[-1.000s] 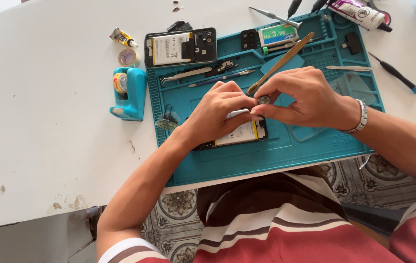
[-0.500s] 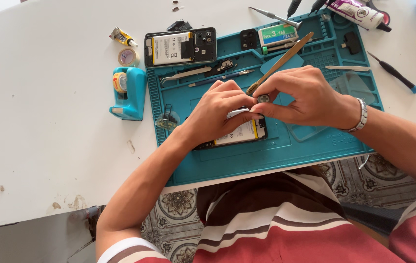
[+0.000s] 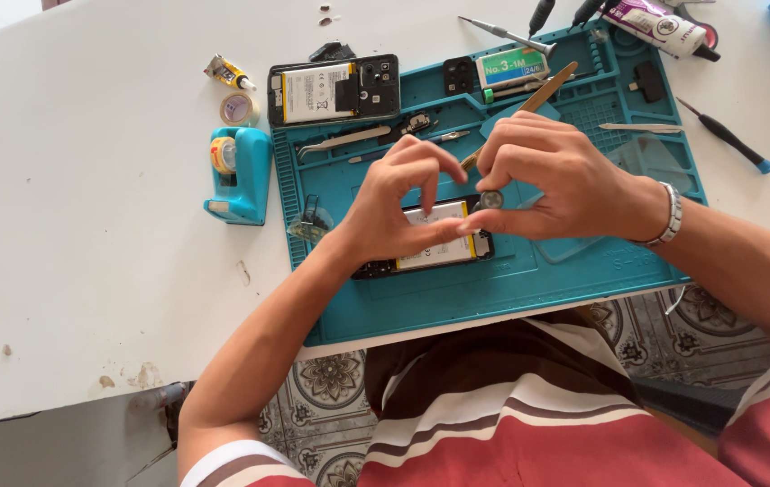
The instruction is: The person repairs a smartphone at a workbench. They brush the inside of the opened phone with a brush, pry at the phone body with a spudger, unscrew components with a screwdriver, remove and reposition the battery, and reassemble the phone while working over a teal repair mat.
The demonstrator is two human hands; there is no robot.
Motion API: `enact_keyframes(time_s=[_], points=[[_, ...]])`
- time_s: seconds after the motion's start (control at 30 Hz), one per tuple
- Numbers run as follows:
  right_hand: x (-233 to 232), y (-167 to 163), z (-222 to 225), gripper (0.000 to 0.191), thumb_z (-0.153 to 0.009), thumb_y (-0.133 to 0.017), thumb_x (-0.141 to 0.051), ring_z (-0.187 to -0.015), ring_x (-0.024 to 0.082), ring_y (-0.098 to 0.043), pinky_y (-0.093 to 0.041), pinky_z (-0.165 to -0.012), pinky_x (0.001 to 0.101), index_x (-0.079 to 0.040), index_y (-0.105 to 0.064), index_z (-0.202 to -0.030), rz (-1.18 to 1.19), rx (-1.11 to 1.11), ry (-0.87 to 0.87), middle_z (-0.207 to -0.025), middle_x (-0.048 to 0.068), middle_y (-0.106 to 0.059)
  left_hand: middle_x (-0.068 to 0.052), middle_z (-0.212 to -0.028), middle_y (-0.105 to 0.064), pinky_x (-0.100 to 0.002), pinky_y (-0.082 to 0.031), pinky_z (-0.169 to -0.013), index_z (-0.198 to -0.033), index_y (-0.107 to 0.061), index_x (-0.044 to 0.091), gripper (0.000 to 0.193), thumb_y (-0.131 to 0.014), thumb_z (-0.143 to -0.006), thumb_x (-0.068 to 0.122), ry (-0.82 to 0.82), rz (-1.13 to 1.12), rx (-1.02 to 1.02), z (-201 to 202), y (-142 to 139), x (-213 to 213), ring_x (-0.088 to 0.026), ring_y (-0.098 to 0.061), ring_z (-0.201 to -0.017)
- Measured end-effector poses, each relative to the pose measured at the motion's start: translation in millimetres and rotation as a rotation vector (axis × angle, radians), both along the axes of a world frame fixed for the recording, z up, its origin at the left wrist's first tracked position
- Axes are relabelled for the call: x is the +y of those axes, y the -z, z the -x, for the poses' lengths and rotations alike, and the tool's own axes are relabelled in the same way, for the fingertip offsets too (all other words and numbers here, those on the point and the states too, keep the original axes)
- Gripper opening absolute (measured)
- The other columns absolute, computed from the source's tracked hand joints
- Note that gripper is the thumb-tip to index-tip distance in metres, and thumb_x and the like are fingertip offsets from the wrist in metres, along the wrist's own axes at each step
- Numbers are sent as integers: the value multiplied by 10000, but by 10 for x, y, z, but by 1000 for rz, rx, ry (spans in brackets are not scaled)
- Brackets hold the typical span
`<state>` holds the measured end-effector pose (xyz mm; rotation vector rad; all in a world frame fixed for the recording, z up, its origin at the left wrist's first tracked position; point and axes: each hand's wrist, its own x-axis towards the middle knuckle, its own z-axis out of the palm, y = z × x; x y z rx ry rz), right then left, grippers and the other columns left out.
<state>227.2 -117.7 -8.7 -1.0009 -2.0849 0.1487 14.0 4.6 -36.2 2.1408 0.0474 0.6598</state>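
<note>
An opened phone (image 3: 435, 251) with a white-and-yellow battery lies on the teal work mat (image 3: 493, 289). My left hand (image 3: 398, 212) rests over its left half, fingers arched apart, thumb stretched across the battery. My right hand (image 3: 552, 176) pinches a small round grey roll (image 3: 491, 199) just above the phone's right end. A tan flat stick (image 3: 552, 88) is also tucked into that hand and points up and to the right. The two thumbs nearly touch at the roll.
A second opened phone (image 3: 335, 90) lies at the mat's top left, with tweezers (image 3: 344, 140) below it. Off the mat to the left stand a teal tape dispenser (image 3: 239, 171), a tape roll (image 3: 239, 108) and a glue tube (image 3: 227, 72). A screwdriver (image 3: 729, 137) lies to the right.
My left fingers have lifted and spread, uncovering the phone's battery. The small round roll now shows between my right fingertips. The stick stays in my right hand.
</note>
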Motion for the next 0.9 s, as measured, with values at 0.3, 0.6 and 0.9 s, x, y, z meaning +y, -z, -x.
enact_keyframes(time_s=[0.3, 0.6, 0.9], points=[[-2, 47, -22, 400, -818, -872, -351, -811, 212, -634, -490, -709, 333, -78, -584, -870, -3, 3, -7, -901, 85, -655, -79, -1214, -705, -399, -465, -1024, -835, -595, 112, 516, -574, -936, 618, 14, 17, -10, 11, 60, 14, -221, -561, -1158], [-3, 43, -16, 349, -845, -853, -302, -807, 215, -634, -497, -677, 330, -62, -611, -922, 20, 12, -35, -933, 88, -665, -77, -1262, -713, -372, -456, -988, -859, -608, 125, 597, -453, -1020, 679, -19, -1, -74, 41, 86, 37, -213, -567, -1085], [-50, -4, -27, 336, -857, -860, -268, -874, 239, -666, -548, -746, 351, -53, -635, -983, 15, -22, -28, -970, 95, -671, -104, -1397, -609, -400, -364, -1105, -1121, -686, 56, 737, -319, -1068, 692, 56, 41, -97, 48, 81, 47, -219, -527, -1239]])
